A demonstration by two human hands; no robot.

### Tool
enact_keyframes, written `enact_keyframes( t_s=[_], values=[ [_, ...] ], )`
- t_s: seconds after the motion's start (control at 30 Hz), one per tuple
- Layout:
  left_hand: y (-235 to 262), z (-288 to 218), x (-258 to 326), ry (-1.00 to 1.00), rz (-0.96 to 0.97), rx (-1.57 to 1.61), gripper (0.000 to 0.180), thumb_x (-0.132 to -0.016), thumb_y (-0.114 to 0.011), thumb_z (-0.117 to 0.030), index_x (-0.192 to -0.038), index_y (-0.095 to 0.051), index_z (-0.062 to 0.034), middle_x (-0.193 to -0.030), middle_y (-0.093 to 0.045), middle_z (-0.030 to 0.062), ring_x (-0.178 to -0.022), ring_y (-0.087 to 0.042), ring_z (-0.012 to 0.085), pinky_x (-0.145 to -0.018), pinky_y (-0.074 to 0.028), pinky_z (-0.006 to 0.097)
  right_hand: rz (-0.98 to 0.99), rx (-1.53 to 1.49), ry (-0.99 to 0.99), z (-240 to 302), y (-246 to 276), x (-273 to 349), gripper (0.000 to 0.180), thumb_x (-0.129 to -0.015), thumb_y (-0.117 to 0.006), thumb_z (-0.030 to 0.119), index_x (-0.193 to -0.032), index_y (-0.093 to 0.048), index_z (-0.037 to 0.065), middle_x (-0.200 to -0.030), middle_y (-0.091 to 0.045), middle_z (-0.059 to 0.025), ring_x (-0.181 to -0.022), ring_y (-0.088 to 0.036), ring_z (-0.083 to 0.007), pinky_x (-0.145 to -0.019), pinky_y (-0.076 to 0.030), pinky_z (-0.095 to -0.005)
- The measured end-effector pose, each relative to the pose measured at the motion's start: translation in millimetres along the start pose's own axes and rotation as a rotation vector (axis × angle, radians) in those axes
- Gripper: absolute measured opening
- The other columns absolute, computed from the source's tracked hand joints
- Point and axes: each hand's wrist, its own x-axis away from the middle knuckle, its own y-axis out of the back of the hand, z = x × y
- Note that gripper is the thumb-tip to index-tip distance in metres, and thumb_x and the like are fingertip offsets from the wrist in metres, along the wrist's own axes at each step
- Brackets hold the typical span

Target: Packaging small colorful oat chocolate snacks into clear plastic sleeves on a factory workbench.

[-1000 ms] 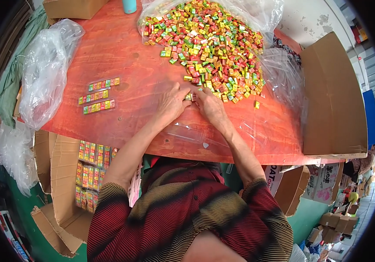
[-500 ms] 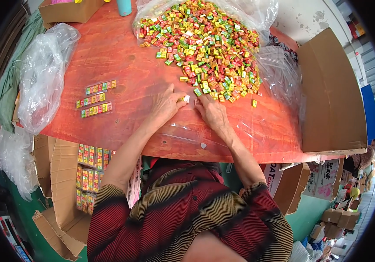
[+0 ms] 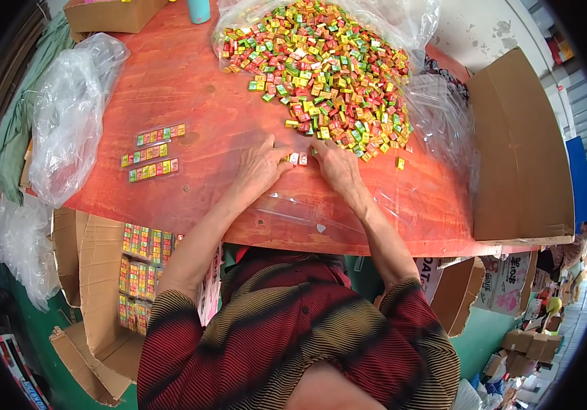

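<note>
Shifted off the squarish, pale-faced blocks (image 3: 298, 158) since the earlier frame with the right hand (image 3: 338, 167); cannot tell its grip. Side by side on grainy red worktop (image 3: 215, 106), between hands, pinched at left by the left hand (image 3: 261, 165).

table (image 3: 191, 89): red; blocks (image 3: 334, 75): red, yellow, green; shirt (image 3: 266, 328): maroon-gold-black stripes

Head-worn fisheye, looking down at red table (image 3: 218, 102) from near above
</note>
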Motion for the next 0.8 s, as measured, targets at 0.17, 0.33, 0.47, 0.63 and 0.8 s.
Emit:
enact_keyframes(
  t_s=[0.17,0.33,0.47,0.63,0.8],
  values=[
    [-0.1,2.3,-1.1,0.013,0.016,0.012,0.027,-0.069,-0.067,-0.022,-0.095,-0.064,-0.0145,-0.089,-0.05,0.0112,-0.083,-0.055,0.031,-0.067,-0.045,0.042,0.005,-0.128,-0.02,7.1,-0.3,13.7,0.021,-0.077,-0.057,0.013,-0.098,-0.056,0.009,-0.083,-0.057,-0.0141,-0.072,-0.058,-0.0333,-0.058,-0.047,-0.0406],
    [-1.4,0.8,-2.9,0.001,0.012,-0.014,0.026,-0.069,-0.068,-0.023,-0.094,-0.064,-0.0144,-0.086,-0.049,0.0101,-0.081,-0.055,0.0293,-0.066,-0.044,0.041,-0.143,-0.189,-0.05,12.8,6.3,-19.1,0.024,-0.075,-0.06,0.012,-0.098,-0.056,0.008,-0.084,-0.056,-0.015,-0.074,-0.058,-0.0331,-0.06,-0.047,-0.0413],
    [0.7,-2.4,-4.1,0.002,0.023,-0.038,0.027,-0.069,-0.069,-0.023,-0.094,-0.065,-0.0145,-0.084,-0.048,0.0086,-0.078,-0.055,0.0274,-0.065,-0.043,0.04,-0.136,-0.043,0.012,12.0,-7.2,-43.2,0.019,-0.073,-0.06,0.011,-0.089,-0.054,0.004,-0.085,-0.052,-0.0158,-0.075,-0.058,-0.0332,-0.059,-0.048,-0.0405],
    [5.5,9.3,5.3,0.063,-0.028,-0.009,0.027,-0.069,-0.068,-0.023,-0.095,-0.065,-0.0145,-0.086,-0.049,0.0088,-0.08,-0.055,0.0268,-0.066,-0.043,0.04,-0.178,-0.098,0.02,21.2,-7.9,-36.5,0.021,-0.076,-0.059,0.016,-0.092,-0.054,0.004,-0.085,-0.054,-0.0155,-0.07,-0.057,-0.0329,-0.057,-0.047,-0.0411],
    [8.2,14.0,12.4,0.083,-0.044,-0.023,0.028,-0.069,-0.068,-0.023,-0.095,-0.065,-0.0144,-0.087,-0.049,0.0093,-0.082,-0.055,0.0272,-0.066,-0.044,0.04,-0.18,-0.176,0.01,43.5,-10.8,-13.2,0.017,-0.079,-0.056,0.016,-0.089,-0.051,0.003,-0.083,-0.056,-0.0182,-0.068,-0.057,-0.0343,-0.055,-0.046,-0.0424]
  ],
)
